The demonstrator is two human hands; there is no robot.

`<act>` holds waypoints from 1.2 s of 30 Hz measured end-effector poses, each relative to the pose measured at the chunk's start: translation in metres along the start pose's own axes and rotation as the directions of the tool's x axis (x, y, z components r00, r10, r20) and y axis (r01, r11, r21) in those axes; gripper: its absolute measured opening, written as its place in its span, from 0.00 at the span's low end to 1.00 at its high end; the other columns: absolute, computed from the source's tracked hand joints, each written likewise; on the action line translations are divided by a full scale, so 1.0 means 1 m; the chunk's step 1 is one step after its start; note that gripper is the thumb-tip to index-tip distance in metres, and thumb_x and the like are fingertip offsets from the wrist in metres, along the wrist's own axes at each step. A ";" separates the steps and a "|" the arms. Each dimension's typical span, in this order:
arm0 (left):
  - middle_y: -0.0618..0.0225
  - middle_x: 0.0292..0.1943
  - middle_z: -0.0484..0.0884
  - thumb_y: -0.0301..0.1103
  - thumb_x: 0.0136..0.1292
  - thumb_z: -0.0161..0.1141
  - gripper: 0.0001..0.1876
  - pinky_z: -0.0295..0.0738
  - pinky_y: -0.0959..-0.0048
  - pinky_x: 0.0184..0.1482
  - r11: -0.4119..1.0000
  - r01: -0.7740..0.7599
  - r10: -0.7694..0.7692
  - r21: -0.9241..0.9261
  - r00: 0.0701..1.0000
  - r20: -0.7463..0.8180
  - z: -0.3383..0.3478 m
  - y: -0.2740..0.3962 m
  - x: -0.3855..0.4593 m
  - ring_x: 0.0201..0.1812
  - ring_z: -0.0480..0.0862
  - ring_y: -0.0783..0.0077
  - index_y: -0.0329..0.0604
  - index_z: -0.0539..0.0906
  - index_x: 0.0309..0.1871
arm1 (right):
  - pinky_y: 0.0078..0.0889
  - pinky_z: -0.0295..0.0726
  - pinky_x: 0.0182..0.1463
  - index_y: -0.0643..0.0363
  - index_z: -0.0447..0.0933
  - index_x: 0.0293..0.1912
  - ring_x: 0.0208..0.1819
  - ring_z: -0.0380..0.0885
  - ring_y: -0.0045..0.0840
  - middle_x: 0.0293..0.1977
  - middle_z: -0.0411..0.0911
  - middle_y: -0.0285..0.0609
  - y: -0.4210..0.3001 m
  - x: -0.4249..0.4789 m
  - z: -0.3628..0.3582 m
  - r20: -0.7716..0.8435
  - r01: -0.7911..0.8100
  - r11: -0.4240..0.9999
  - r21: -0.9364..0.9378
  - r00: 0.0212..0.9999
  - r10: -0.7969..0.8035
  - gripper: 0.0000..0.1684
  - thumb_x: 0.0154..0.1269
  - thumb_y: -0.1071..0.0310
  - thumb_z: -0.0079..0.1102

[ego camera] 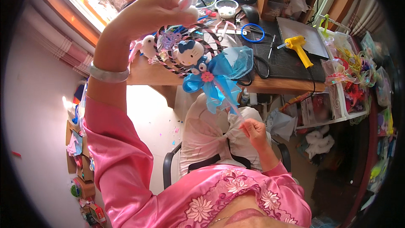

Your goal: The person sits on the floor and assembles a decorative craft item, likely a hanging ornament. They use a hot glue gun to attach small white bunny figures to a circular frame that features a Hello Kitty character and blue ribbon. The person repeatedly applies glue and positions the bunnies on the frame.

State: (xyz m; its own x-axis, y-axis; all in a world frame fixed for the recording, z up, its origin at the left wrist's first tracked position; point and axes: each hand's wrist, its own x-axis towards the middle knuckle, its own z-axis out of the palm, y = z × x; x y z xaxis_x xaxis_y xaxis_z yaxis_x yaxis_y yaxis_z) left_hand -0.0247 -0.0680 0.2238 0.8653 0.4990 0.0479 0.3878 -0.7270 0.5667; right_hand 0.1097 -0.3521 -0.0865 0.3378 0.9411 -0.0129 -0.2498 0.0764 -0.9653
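Note:
My left hand [158, 11], raised at the upper left, pinches a white fluffy piece with a pink-lined ear [186, 4] by the top of a ring wrapped in black and pink ribbon [215, 35]. Low in front of me, my right hand [255, 131] grips the thin pale stick [230, 99] of this decorated wand. A white cat figurine with a blue bow [190, 53] sits against the rings. Below it a blue gauze bow [221, 66] spreads out, with a pink flower [207, 76] at its middle. A small white fluffy figure [148, 46] shows at the ring's left.
On the wooden desk [284, 85] lie a yellow hot glue gun [299, 49], a blue ring [252, 33], pink-handled pliers [225, 25] and a clear tub of white bits [227, 8]. A white drawer rack [340, 101] full of craft pieces stands at the right.

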 end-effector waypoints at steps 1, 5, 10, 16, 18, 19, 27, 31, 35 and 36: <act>0.79 0.18 0.72 0.47 0.53 0.65 0.18 0.57 0.80 0.25 0.998 -0.017 0.016 -0.060 1.000 -0.018 0.004 0.000 0.000 0.22 0.65 0.85 0.37 0.84 0.31 | 0.12 0.50 0.20 0.64 0.76 0.29 0.18 0.55 0.06 0.16 0.61 0.24 0.000 0.000 -0.001 0.007 -0.006 1.000 0.004 1.000 0.006 0.17 0.68 0.61 0.49; 0.65 0.36 0.81 0.49 0.61 0.56 0.24 0.72 0.77 0.41 0.980 -0.180 0.182 -0.084 0.983 0.020 0.002 -0.005 0.001 0.39 0.78 0.77 0.35 0.78 0.49 | 0.12 0.48 0.19 0.63 0.76 0.29 0.16 0.54 0.06 0.14 0.61 0.24 0.000 0.001 -0.002 0.030 -0.015 1.000 -0.008 0.999 0.016 0.17 0.68 0.61 0.48; 0.62 0.45 0.79 0.41 0.64 0.52 0.19 0.71 0.74 0.49 0.948 -0.316 0.244 -0.040 0.800 -0.548 0.007 -0.003 -0.016 0.47 0.77 0.71 0.36 0.75 0.52 | 0.13 0.47 0.16 0.60 0.75 0.27 0.13 0.53 0.06 0.13 0.61 0.25 0.006 -0.003 0.010 -0.021 -0.116 0.986 0.120 0.993 0.120 0.19 0.69 0.58 0.46; 0.74 0.23 0.70 0.26 0.50 0.57 0.11 0.63 0.71 0.36 0.547 -0.797 0.816 0.256 0.441 -0.373 0.100 0.059 -0.078 0.23 0.69 0.75 0.50 0.83 0.38 | 0.14 0.45 0.13 0.59 0.73 0.28 0.11 0.51 0.08 0.11 0.59 0.26 0.019 0.003 0.013 -0.137 -0.087 0.978 0.187 0.984 0.114 0.20 0.70 0.56 0.44; 0.79 0.21 0.67 0.32 0.50 0.59 0.12 0.55 0.70 0.33 0.529 -0.799 0.789 0.288 0.337 -0.513 0.114 0.084 -0.105 0.23 0.66 0.78 0.65 0.84 0.36 | 0.14 0.45 0.13 0.59 0.73 0.29 0.10 0.50 0.08 0.11 0.58 0.26 0.016 0.005 0.019 -0.060 -0.149 0.953 0.264 0.984 0.171 0.20 0.70 0.56 0.43; 0.81 0.20 0.66 0.34 0.50 0.60 0.12 0.51 0.70 0.32 0.525 -0.795 0.784 0.304 0.313 -0.536 0.114 0.088 -0.113 0.23 0.64 0.79 0.72 0.84 0.35 | 0.14 0.45 0.13 0.59 0.73 0.29 0.10 0.50 0.08 0.11 0.58 0.26 0.017 0.005 0.020 -0.046 -0.150 0.948 0.280 0.985 0.169 0.20 0.70 0.56 0.43; 0.80 0.19 0.67 0.31 0.47 0.62 0.03 0.54 0.77 0.32 0.776 -0.594 0.580 0.213 0.539 -0.611 0.112 0.090 -0.148 0.21 0.60 0.78 0.51 0.79 0.24 | 0.14 0.47 0.13 0.59 0.72 0.29 0.11 0.52 0.08 0.12 0.58 0.26 0.029 0.005 0.020 -0.103 -0.168 0.914 0.369 0.970 0.220 0.18 0.70 0.57 0.44; 0.82 0.19 0.69 0.38 0.45 0.65 0.10 0.51 0.78 0.31 0.785 -0.593 0.565 0.178 0.568 -0.599 0.114 0.085 -0.153 0.20 0.60 0.78 0.54 0.73 0.18 | 0.15 0.48 0.13 0.58 0.72 0.30 0.10 0.51 0.10 0.12 0.58 0.27 0.028 0.010 0.024 -0.090 -0.184 0.908 0.377 0.968 0.234 0.18 0.70 0.56 0.43; 0.79 0.23 0.69 0.34 0.51 0.59 0.12 0.53 0.70 0.34 0.496 -0.824 0.766 0.274 0.267 -0.585 0.114 0.077 -0.122 0.23 0.66 0.77 0.66 0.79 0.38 | 0.16 0.49 0.13 0.59 0.71 0.30 0.10 0.52 0.11 0.12 0.57 0.30 0.028 0.013 0.021 -0.081 -0.181 0.912 0.367 0.971 0.225 0.19 0.70 0.55 0.42; 0.79 0.23 0.69 0.34 0.51 0.59 0.13 0.53 0.69 0.35 0.469 -0.839 0.767 0.275 0.233 -0.597 0.116 0.076 -0.119 0.23 0.66 0.77 0.68 0.81 0.41 | 0.16 0.50 0.13 0.59 0.71 0.30 0.10 0.52 0.11 0.12 0.57 0.30 0.029 0.014 0.022 -0.073 -0.176 0.913 0.367 0.973 0.218 0.19 0.70 0.55 0.42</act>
State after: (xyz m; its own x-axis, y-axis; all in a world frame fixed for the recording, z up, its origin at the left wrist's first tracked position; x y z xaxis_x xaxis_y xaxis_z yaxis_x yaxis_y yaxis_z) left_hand -0.0616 -0.2373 0.1655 0.3097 -0.1596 0.9373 -0.4573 -0.8893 -0.0004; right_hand 0.0877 -0.3295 -0.1089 0.3409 0.9085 -0.2417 -0.6210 0.0246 -0.7834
